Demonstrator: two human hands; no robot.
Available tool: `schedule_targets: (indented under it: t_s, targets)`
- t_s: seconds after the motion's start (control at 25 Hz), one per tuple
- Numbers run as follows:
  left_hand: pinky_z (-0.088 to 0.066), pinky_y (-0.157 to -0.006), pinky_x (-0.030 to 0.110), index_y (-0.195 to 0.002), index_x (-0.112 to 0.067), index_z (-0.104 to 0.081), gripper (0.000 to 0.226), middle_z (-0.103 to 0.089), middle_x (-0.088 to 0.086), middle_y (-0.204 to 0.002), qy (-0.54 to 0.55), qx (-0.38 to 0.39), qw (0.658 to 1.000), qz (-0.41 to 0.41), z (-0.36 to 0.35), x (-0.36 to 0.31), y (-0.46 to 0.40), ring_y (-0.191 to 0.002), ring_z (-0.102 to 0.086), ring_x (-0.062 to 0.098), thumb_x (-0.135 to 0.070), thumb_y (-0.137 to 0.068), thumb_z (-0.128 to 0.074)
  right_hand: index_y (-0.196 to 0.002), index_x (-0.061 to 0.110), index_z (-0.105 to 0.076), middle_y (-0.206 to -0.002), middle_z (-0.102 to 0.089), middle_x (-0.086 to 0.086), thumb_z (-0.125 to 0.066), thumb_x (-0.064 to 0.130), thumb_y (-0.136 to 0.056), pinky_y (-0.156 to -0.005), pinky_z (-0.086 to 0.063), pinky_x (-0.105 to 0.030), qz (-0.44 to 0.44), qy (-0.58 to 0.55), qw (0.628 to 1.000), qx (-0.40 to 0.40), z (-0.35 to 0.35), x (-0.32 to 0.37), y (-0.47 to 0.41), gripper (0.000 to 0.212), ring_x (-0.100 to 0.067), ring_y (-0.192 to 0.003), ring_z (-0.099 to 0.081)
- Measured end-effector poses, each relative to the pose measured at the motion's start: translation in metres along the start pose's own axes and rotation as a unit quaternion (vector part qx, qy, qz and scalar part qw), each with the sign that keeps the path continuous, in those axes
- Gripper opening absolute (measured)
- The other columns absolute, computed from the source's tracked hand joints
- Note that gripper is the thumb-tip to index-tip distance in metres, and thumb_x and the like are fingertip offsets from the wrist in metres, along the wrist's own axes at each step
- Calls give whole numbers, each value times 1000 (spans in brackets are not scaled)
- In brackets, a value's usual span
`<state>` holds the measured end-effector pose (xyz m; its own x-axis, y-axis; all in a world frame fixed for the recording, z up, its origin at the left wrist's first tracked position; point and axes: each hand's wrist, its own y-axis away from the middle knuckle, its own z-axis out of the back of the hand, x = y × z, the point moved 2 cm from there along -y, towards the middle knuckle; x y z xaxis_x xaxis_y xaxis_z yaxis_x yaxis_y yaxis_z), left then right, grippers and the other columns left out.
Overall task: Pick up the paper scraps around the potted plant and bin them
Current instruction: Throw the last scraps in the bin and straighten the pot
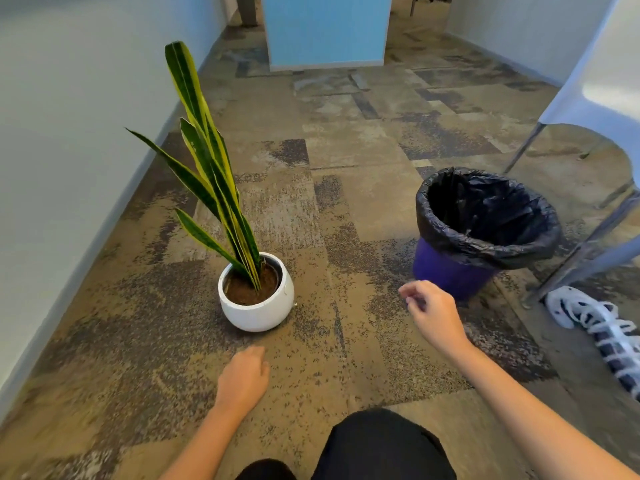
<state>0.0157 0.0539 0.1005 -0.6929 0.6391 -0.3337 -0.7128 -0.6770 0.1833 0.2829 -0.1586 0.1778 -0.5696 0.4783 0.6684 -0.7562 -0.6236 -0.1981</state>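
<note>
Patchy carpet (346, 209): the potted plant (256, 292) leans up-left (long leaves), bin (485, 230) upright; left hand (244, 377) loosely curled, right hand (433, 310) relaxed, both empty.

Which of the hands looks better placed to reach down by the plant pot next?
Probably the left hand: it hovers low over the carpet just in front of the white pot. The right hand is off by the bin.

Both bare forearms reach forward; the left hand (244, 375) hangs low with fingers curled under, the right hand (433, 311) raised, fingers loosely bent.
</note>
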Motion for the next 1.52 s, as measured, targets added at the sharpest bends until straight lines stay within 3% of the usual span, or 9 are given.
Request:
schedule_targets:
  t_s: [0.24,0.36,0.52,0.72,0.88,1.04,1.2,1.36,1.52]
  targets:
    - [-47,-101,34,-144,-17,-35,53,-46,5,-140,-80,119,989,44,-50,46,-4,-125,-48,21,-26,-94,-48,-100,18,-68,-98,-64,7,-61,4,-87,-80,-49,-15,-5,49,993,105,-69,-26,22,20,-3,-90,-59]
    - [-35,-113,43,-152,-23,-10,83,-9,12,-159,-111,227,961,116,-74,77,-12,-143,-23,32,-33,-88,-61,-102,20,-66,-100,-59,11,-58,6,-88,-88,-49,-20,7,65,984,164,-112,-39,23,22,-2,-95,-57]
    - [-26,-116,52,-150,-27,15,106,25,16,-156,-148,323,925,137,-102,111,-12,-145,-4,45,-35,-84,-68,-112,22,-64,-106,-55,12,-53,10,-91,-92,-43,-15,42,96,969,224,-170,-41,9,26,-4,-101,-54]
    - [-35,-112,49,-149,-27,16,108,25,19,-154,-174,294,932,120,-114,121,-13,-144,-9,46,-30,-82,-70,-122,17,-59,-116,-52,4,-51,11,-92,-99,-43,-25,69,113,952,275,-238,-18,-25,31,-15,-115,-48]
    - [-38,-110,48,-149,-29,13,106,22,18,-155,-174,287,936,106,-117,125,-15,-143,-12,47,-30,-82,-70,-136,8,-46,-153,-26,-11,-57,17,-91,-113,-33,-49,91,215,910,342,-286,-7,-54,48,-35,-140,-25]
    - [-38,-110,48,-149,-30,15,107,23,18,-155,-179,293,934,101,-120,128,-17,-143,-12,47,-31,-83,-69,-147,21,-31,-161,2,-4,-54,20,-92,-116,-17,-56,90,241,883,393,-321,-14,-70,60,-37,-146,-2]
    - [-40,-109,48,-149,-30,15,105,24,19,-155,-190,298,931,95,-123,131,-18,-143,-13,48,-33,-84,-68,-147,29,-30,-161,11,2,-44,15,-95,-115,-5,-59,65,218,868,442,-342,-24,-74,56,-33,-147,13]
    - [-38,-109,50,-149,-28,15,106,23,21,-155,-198,304,928,90,-126,133,-19,-142,-13,49,-36,-84,-68,-152,28,-14,-162,6,5,-38,14,-96,-114,-7,-58,75,232,850,467,-350,-27,-74,63,-27,-148,8]
    - [-39,-109,50,-149,-28,16,107,24,21,-154,-201,301,928,91,-128,135,-19,-142,-14,50,-37,-83,-68,-151,15,-20,-160,-9,-2,-43,11,-93,-115,-17,-55,127,246,873,401,-342,-30,-64,62,-28,-146,-12]
